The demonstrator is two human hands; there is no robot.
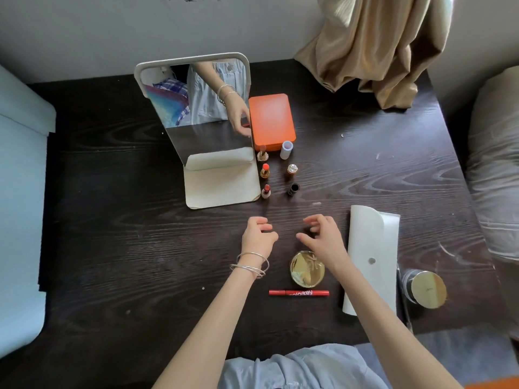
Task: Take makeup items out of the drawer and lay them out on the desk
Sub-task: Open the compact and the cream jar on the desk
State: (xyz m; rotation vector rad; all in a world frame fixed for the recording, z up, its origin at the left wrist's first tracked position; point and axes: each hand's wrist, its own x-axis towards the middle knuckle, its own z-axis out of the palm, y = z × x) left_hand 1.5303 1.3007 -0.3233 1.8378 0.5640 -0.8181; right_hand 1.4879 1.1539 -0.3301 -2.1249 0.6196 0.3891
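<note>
My left hand (258,234) and my right hand (323,237) hover side by side over the middle of the dark wooden desk (140,234), fingers loosely curled and holding nothing. Beyond them stand three uncapped lipsticks (264,171) in a column, with their caps (292,171) in a matching column to the right. A round gold compact (307,268) lies just under my right wrist. Nearer to me lies a red pen (299,292). No drawer is in view.
A standing mirror (196,113) and an orange box (271,122) sit at the back. A white folded pouch (370,259) and a gold-lidded jar (425,289) lie to the right. A beige curtain (379,46) drapes onto the far right corner.
</note>
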